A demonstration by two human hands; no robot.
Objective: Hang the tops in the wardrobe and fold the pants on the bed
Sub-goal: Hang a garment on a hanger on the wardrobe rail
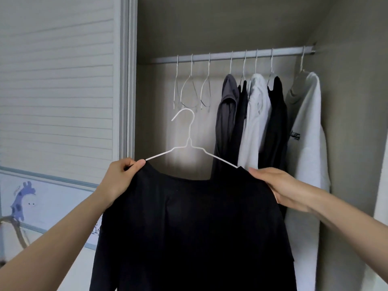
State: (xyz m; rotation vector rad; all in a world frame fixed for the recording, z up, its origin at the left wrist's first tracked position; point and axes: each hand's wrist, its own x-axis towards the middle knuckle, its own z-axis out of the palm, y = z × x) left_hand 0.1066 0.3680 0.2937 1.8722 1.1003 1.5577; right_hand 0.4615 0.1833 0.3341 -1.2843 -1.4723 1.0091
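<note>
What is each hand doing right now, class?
Left hand: pinches the black top at its left shoulder, over the white hanger.
Right hand: grips the top's right shoulder.

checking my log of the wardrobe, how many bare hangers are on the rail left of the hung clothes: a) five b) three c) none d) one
b: three empty hangers hang on the rail left of the hung clothes; a fourth hanger is off the rail, carrying the black top.

black top (pixel 195 227) draped on white wire hanger (pixel 190 143), below rail (pixel 231 56).
</note>
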